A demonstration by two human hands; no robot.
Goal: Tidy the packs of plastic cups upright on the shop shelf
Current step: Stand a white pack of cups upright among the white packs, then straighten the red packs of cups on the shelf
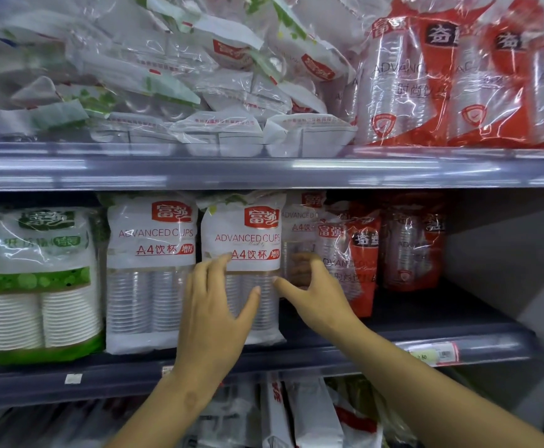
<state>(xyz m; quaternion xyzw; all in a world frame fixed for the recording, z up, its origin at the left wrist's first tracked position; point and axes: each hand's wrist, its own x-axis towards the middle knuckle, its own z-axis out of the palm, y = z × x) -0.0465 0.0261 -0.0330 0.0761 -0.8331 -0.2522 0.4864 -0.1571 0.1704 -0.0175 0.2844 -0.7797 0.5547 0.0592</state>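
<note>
Cup pack (246, 250) stands upright mid-shelf, flanked by twin pack (151, 270) on its left and clear pack (299, 240) on its right. Left hand (214, 315) lies spread on its front; right hand (312, 286), fingers curled open, touches its right edge. Red packs (361, 253) crowd further right. Shelf lip (329, 354) below; dark free shelf space at far right.

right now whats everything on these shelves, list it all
white cup packs: two up front, white with red logo, middle shelf centre, upright
green pack: one, green and white, middle shelf left, upright
red cup packs: several, red and clear, middle shelf right
jumbled packs: a pile, white and clear, top shelf left, lying flat
red packs up top: several, red and clear, top shelf right
price tag: one, middle shelf rail, right
left hand: open against the centre white pack
right hand: open at that pack's right edge
</note>
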